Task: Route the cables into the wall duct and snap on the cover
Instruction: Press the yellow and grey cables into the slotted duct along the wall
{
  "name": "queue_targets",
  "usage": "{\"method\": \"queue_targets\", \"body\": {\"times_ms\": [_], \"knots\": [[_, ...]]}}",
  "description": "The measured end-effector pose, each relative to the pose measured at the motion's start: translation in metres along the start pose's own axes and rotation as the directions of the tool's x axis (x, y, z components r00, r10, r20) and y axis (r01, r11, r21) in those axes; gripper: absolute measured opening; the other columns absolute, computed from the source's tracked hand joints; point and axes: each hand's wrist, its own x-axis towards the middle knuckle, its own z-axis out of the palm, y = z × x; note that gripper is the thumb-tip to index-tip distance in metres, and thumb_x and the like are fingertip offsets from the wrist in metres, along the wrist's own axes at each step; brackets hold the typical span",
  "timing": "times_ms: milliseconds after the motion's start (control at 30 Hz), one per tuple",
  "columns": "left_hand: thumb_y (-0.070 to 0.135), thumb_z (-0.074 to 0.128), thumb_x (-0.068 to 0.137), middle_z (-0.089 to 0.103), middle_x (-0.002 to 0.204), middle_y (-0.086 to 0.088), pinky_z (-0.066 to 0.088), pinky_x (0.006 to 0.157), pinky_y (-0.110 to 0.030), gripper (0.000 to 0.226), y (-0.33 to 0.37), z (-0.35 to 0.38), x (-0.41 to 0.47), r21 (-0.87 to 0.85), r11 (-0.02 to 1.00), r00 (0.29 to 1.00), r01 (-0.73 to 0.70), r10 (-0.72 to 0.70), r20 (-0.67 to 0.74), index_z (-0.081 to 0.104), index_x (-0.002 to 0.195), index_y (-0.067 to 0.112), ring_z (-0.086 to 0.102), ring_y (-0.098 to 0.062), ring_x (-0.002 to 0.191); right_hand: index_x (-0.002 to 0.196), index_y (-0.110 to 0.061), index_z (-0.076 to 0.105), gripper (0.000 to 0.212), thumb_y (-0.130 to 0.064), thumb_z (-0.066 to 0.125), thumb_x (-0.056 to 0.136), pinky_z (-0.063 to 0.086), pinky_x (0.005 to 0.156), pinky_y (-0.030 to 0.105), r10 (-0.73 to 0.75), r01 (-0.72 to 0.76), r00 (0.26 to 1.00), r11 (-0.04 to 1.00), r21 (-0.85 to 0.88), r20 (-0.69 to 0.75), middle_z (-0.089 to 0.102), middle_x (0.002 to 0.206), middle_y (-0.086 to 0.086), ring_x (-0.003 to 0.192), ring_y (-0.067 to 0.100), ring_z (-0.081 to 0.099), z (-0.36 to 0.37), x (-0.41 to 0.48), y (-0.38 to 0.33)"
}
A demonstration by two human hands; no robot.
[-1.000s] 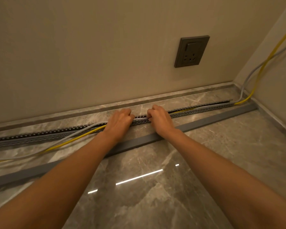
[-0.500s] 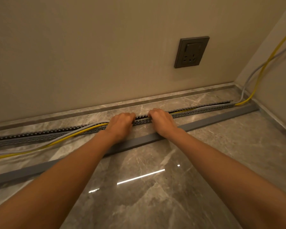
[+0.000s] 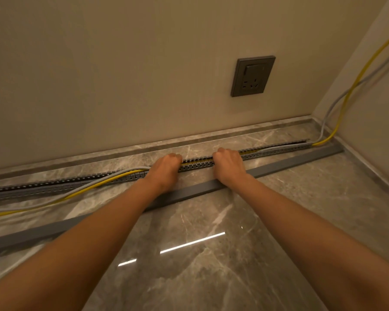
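Observation:
A long grey slotted duct (image 3: 197, 163) lies on the marble floor along the wall. A yellow cable (image 3: 103, 182) and a grey cable (image 3: 112, 175) run inside it from the right corner to my hands, then spill out over its front edge to the left. My left hand (image 3: 165, 170) and my right hand (image 3: 229, 166) rest curled on the duct, fingertips pressed down into its channel on the cables. The flat grey cover strip (image 3: 290, 161) lies loose on the floor, parallel to the duct and nearer me, passing under both wrists.
A dark wall socket (image 3: 253, 76) sits on the wall above the duct. Both cables climb the right wall (image 3: 355, 86) from the corner. A stone skirting ledge (image 3: 211, 136) runs behind the duct. Glossy marble floor (image 3: 211, 254) spreads in front of me.
The cables left of my left hand have drawn closer to the duct and lie higher against it. Both hands stayed pressed on the duct, shifting only slightly.

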Motion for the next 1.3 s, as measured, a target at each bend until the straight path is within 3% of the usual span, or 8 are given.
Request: {"method": "queue_targets", "body": {"times_ms": [100, 367, 533, 900, 967, 1067, 1200, 1300], "knots": [[-0.007, 0.048, 0.088, 0.054, 0.124, -0.019, 0.046, 0.094, -0.040, 0.033, -0.014, -0.005, -0.007, -0.129, 0.990, 0.996, -0.048, 0.037, -0.083, 0.052, 0.121, -0.001, 0.053, -0.034, 0.111, 0.111, 0.000, 0.060, 0.026, -0.001, 0.045, 0.090, 0.039, 0.098, 0.039, -0.061, 0.060, 0.996, 0.998, -0.012, -0.066, 0.060, 0.118, 0.017, 0.112, 0.033, 0.052, 0.004, -0.004, -0.012], [0.006, 0.056, 0.088, 0.053, 0.123, -0.016, 0.048, 0.088, -0.042, 0.025, -0.074, -0.022, -0.039, 0.080, 0.984, 0.986, 0.161, -0.157, -0.053, 0.056, 0.112, 0.004, 0.054, -0.034, 0.109, 0.117, -0.005, 0.061, 0.026, -0.007, 0.051, 0.093, 0.045, 0.095, 0.039, -0.192, 0.195, 0.981, 0.957, 0.215, -0.034, 0.057, 0.123, 0.013, 0.114, 0.030, 0.054, 0.006, 0.009, -0.074], [0.010, 0.056, 0.090, 0.057, 0.117, -0.017, 0.048, 0.085, -0.043, 0.020, -0.103, -0.029, -0.054, 0.122, 0.976, 0.984, 0.179, -0.174, -0.048, 0.058, 0.108, 0.004, 0.055, -0.035, 0.103, 0.123, -0.007, 0.058, 0.032, -0.007, 0.055, 0.091, 0.043, 0.097, 0.039, -0.256, 0.246, 0.967, 0.935, 0.255, 0.009, 0.053, 0.129, 0.013, 0.118, 0.030, 0.052, 0.010, 0.014, -0.118], [0.009, 0.057, 0.090, 0.060, 0.114, -0.017, 0.048, 0.082, -0.041, 0.014, -0.128, -0.042, -0.044, 0.011, 0.992, 0.988, 0.126, -0.126, 0.085, 0.055, 0.102, 0.002, 0.057, -0.033, 0.100, 0.106, -0.008, 0.062, 0.017, -0.008, 0.054, 0.091, 0.048, 0.088, 0.037, -0.168, 0.171, 0.985, 0.956, 0.239, -0.033, 0.062, 0.116, 0.010, 0.106, 0.026, 0.057, 0.018, 0.017, -0.148], [0.007, 0.052, 0.092, 0.060, 0.111, -0.019, 0.046, 0.076, -0.040, 0.003, -0.132, -0.041, -0.042, -0.018, 0.992, 0.991, 0.123, -0.122, 0.060, 0.052, 0.094, 0.006, 0.056, -0.033, 0.098, 0.105, -0.009, 0.062, 0.016, -0.007, 0.055, 0.091, 0.048, 0.088, 0.037, -0.144, 0.148, 0.989, 0.958, 0.244, -0.034, 0.063, 0.115, 0.010, 0.104, 0.026, 0.058, 0.017, 0.016, -0.151], [0.005, 0.049, 0.092, 0.062, 0.105, -0.018, 0.046, 0.071, -0.040, 0.014, -0.137, -0.036, -0.042, -0.021, 0.998, 0.997, 0.067, -0.067, -0.039, 0.042, 0.083, 0.013, 0.057, -0.033, 0.091, 0.104, -0.009, 0.062, 0.015, -0.007, 0.055, 0.091, 0.048, 0.088, 0.037, -0.121, 0.123, 0.992, 0.961, 0.249, -0.023, 0.063, 0.114, 0.011, 0.103, 0.026, 0.058, 0.015, 0.015, -0.153], [0.015, 0.057, 0.090, 0.057, 0.105, -0.014, 0.045, 0.075, -0.038, 0.011, -0.143, -0.031, -0.050, -0.046, 0.998, 0.992, -0.040, 0.034, -0.123, 0.055, 0.089, 0.004, 0.053, -0.029, 0.094, 0.103, -0.007, 0.063, 0.015, -0.007, 0.053, 0.092, 0.047, 0.088, 0.037, -0.105, 0.104, 0.994, 0.968, 0.229, -0.010, 0.062, 0.115, 0.012, 0.105, 0.028, 0.057, 0.015, 0.014, -0.154], [0.014, 0.056, 0.091, 0.059, 0.101, -0.016, 0.041, 0.069, -0.039, 0.014, -0.144, -0.026, -0.054, 0.001, 0.996, 0.984, -0.084, 0.083, -0.158, 0.060, 0.088, 0.001, 0.053, -0.031, 0.090, 0.104, -0.007, 0.064, 0.017, -0.007, 0.052, 0.092, 0.046, 0.089, 0.038, -0.107, 0.105, 0.994, 0.970, 0.219, -0.002, 0.061, 0.116, 0.012, 0.106, 0.028, 0.056, 0.015, 0.014, -0.155]]}}
